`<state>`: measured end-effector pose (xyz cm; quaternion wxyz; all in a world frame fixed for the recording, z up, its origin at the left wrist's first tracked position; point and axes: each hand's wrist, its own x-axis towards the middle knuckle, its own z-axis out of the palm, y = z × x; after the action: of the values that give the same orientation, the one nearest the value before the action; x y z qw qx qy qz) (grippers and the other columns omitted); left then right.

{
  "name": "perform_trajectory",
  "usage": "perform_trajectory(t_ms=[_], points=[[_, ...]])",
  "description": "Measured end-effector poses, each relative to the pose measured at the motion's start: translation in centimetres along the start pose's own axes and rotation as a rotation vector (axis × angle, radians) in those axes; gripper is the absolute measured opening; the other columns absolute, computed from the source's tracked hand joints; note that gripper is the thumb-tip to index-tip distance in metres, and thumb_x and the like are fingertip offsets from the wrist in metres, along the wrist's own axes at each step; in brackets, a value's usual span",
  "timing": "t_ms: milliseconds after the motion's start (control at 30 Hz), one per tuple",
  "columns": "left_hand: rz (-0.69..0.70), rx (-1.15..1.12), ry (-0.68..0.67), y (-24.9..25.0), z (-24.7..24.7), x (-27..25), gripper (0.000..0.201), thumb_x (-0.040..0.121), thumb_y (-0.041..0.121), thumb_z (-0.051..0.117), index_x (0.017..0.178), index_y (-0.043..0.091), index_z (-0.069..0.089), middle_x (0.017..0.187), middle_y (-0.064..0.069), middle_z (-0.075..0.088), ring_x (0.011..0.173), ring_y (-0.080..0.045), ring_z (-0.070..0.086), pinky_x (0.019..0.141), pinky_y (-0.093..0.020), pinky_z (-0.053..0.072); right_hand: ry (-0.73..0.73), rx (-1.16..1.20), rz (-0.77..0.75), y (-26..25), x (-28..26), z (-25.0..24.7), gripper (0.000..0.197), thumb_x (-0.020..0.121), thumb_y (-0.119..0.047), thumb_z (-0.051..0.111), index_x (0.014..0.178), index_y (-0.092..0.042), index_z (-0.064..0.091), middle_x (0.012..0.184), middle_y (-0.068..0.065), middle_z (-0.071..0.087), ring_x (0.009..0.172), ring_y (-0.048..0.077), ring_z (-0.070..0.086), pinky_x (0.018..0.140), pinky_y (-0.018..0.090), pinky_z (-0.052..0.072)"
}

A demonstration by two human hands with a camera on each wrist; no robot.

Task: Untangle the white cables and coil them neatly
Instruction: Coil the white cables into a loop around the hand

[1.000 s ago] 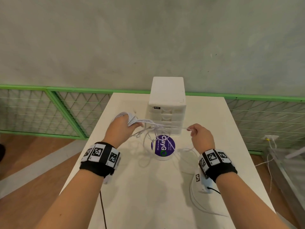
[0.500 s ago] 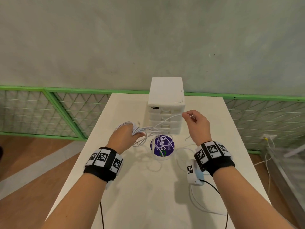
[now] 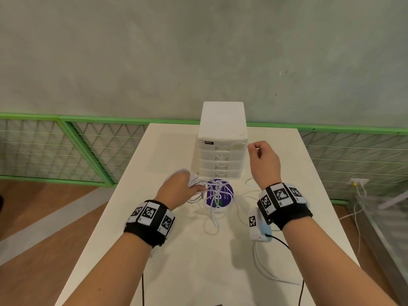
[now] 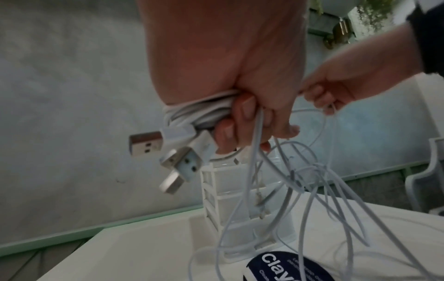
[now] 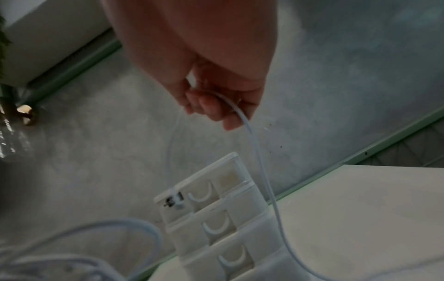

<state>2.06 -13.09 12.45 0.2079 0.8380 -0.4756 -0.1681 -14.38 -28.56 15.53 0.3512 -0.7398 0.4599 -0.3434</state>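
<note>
My left hand (image 3: pixel 183 187) (image 4: pixel 242 114) grips a bundle of white cables (image 4: pixel 204 112), held above the white table (image 3: pixel 176 272). Three USB plugs (image 4: pixel 168 152) stick out of the fist, and loose strands (image 4: pixel 312 190) hang in a tangle down to the table. My right hand (image 3: pixel 257 151) (image 5: pixel 216 106) is raised in front of the drawer unit and pinches one thin white cable (image 5: pixel 259 161), which droops down toward the table. More loops (image 3: pixel 213 208) lie across the purple-lidded tub.
A white drawer unit (image 3: pixel 221 142) stands at the table's far middle, with a round tub with a purple lid (image 3: pixel 218 196) in front of it. White cable (image 3: pixel 271 277) trails by the right table edge. A green mesh fence (image 3: pixel 66 149) runs behind the table.
My right hand has risen and moved away from me, from beside the tub to the top drawers, drawing its strand up. The left hand has stayed put with its bundle.
</note>
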Motion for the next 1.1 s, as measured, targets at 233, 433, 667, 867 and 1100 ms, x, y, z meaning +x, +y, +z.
perform_trajectory(t_ms=[233,433,667,867,1100], points=[[-0.042,-0.294,0.045,2.0,-1.7,-0.3,0.048,0.072,0.045,0.078,0.078,0.005,0.053,0.076,-0.004,0.055,0.069,-0.017,0.053,0.056,-0.023,0.037,-0.572,0.048,-0.118,0.9,-2.2,1.0,0.057,0.086,-0.053,0.053,0.135,-0.027,0.045,0.140,-0.007,0.046,0.125,0.007,0.042,0.108,0.031,0.029],[-0.019,-0.400,0.067,3.0,-3.0,-0.5,0.045,0.062,0.034,0.087,0.085,0.007,0.059,0.085,-0.004,0.060,0.074,-0.013,0.057,0.059,-0.020,0.042,-0.798,0.175,-0.010,2.1,-2.9,1.5,0.045,0.082,-0.037,0.067,0.125,-0.027,0.056,0.110,-0.004,0.068,0.100,0.006,0.063,0.095,0.028,0.048],[0.065,-0.271,-0.078,1.8,-4.9,-0.5,0.043,0.062,0.034,0.088,0.077,0.013,0.054,0.082,0.000,0.054,0.074,-0.017,0.055,0.062,-0.021,0.042,-0.539,-0.385,-0.104,5.2,-1.6,0.6,0.011,0.083,-0.026,0.064,0.091,-0.022,0.071,0.088,-0.001,0.068,0.088,0.021,0.062,0.073,0.029,0.044],[0.066,-0.047,-0.054,1.2,-5.0,-0.4,0.034,0.085,0.038,0.068,0.083,0.007,0.056,0.083,-0.002,0.052,0.068,-0.012,0.048,0.055,-0.018,0.032,-0.268,-0.412,-0.045,6.4,0.2,-1.5,0.015,0.083,-0.035,0.064,0.089,-0.025,0.072,0.097,0.002,0.066,0.091,0.022,0.060,0.085,0.040,0.046],[0.028,-0.279,-0.017,3.1,-4.9,-0.4,0.042,0.093,0.030,0.059,0.082,-0.010,0.057,0.071,-0.010,0.052,0.037,0.002,0.043,0.033,-0.008,0.026,-0.390,-0.081,-0.080,3.7,-0.7,-1.0,0.055,0.079,-0.040,0.069,0.129,-0.024,0.052,0.130,0.001,0.047,0.112,0.012,0.049,0.099,0.032,0.040]])
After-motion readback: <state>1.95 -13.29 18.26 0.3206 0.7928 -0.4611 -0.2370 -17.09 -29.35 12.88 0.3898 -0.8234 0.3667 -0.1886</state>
